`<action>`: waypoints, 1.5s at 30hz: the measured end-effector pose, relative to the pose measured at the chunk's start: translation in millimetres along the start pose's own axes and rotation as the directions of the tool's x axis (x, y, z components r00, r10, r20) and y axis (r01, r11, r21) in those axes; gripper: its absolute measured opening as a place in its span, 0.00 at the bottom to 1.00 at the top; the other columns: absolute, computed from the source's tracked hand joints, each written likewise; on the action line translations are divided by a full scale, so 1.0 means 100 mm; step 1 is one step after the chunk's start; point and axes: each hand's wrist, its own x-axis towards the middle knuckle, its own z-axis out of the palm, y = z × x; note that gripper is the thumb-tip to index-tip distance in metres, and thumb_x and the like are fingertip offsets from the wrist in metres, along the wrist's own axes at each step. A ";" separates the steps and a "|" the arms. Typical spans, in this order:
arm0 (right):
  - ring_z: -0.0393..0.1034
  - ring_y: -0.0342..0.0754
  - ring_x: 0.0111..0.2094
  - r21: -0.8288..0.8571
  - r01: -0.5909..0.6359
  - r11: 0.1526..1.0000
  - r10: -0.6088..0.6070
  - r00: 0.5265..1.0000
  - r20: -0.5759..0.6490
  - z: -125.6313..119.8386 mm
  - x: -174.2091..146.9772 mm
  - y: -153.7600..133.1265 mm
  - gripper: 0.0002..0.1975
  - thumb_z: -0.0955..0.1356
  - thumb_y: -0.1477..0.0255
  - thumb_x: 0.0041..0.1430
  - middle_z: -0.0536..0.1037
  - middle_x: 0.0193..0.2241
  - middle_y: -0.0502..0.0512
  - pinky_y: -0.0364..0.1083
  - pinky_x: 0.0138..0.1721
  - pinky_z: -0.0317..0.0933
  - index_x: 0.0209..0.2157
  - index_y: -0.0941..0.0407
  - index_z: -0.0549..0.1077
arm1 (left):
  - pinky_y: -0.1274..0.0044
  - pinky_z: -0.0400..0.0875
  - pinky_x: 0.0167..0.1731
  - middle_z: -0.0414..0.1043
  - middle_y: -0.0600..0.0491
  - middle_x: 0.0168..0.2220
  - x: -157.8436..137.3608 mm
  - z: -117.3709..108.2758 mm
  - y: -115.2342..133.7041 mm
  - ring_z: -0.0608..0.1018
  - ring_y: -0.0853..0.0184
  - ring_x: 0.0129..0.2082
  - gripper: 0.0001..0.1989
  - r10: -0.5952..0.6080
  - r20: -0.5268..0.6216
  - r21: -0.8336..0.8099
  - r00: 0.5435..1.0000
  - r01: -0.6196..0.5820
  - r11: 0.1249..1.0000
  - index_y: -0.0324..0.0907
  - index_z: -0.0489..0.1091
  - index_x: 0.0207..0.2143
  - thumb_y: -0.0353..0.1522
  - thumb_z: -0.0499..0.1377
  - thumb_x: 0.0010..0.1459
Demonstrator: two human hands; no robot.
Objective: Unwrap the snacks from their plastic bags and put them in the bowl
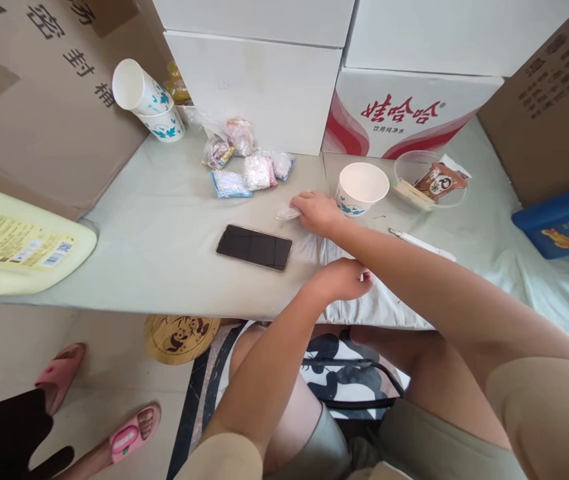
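My right hand (317, 212) reaches across to the left, fingers closed on a crumpled clear plastic piece (288, 212) lying at its fingertips on the cloth. Nearer the front edge, my left hand (347, 279) is curled, with a small white bit showing by its fingers; what it grips is mostly hidden. Just behind the right hand stands a white paper bowl (363, 183) with blue leaf prints. A dark-screened phone (255, 247) lies left of both hands. Several small wrapped packets (259, 170) are grouped farther back. To the right rests a white, pen-like cutter (421, 244).
A clear plastic tub (457, 198) holds a brown packet (439, 183). Stacked paper bowls (163, 125) stand at the back left. White boxes (259, 93) wall the back. A yellow jug (29, 247) is at left, a blue container (564, 223) at right. Another person's slippered foot (137, 430) shows below.
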 end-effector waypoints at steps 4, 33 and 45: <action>0.72 0.56 0.51 0.221 0.079 0.972 -0.039 0.983 -0.178 -0.08 -0.25 0.14 0.22 0.58 0.82 0.57 0.79 0.48 0.63 0.54 0.53 0.65 0.47 0.57 0.75 | 0.72 0.66 0.33 0.78 0.50 0.31 0.02 -0.04 0.00 0.77 0.58 0.32 0.05 -0.024 -0.014 -0.067 1.000 0.023 0.997 0.44 0.72 0.28 0.32 0.57 0.55; 0.68 0.54 0.61 0.279 0.511 0.813 -0.319 0.791 -0.522 0.26 -2.07 0.69 0.12 0.63 0.69 0.64 0.82 0.48 0.53 0.60 0.69 0.49 0.43 0.49 0.78 | 0.80 0.70 0.34 0.76 0.55 0.32 0.33 0.02 0.17 0.76 0.72 0.31 0.21 -0.286 0.052 -0.941 0.957 0.143 0.307 0.39 0.73 0.36 0.41 0.73 0.45; 0.73 0.53 0.42 0.610 0.056 0.790 0.388 0.724 -0.570 0.09 -1.99 0.79 0.05 0.69 0.69 0.60 0.77 0.37 0.56 0.54 0.47 0.68 0.35 0.52 0.79 | 0.75 0.71 0.44 0.79 0.52 0.39 0.24 -0.03 -0.01 0.78 0.65 0.39 0.24 -0.156 -0.117 -0.744 0.981 0.017 0.668 0.40 0.77 0.42 0.44 0.73 0.47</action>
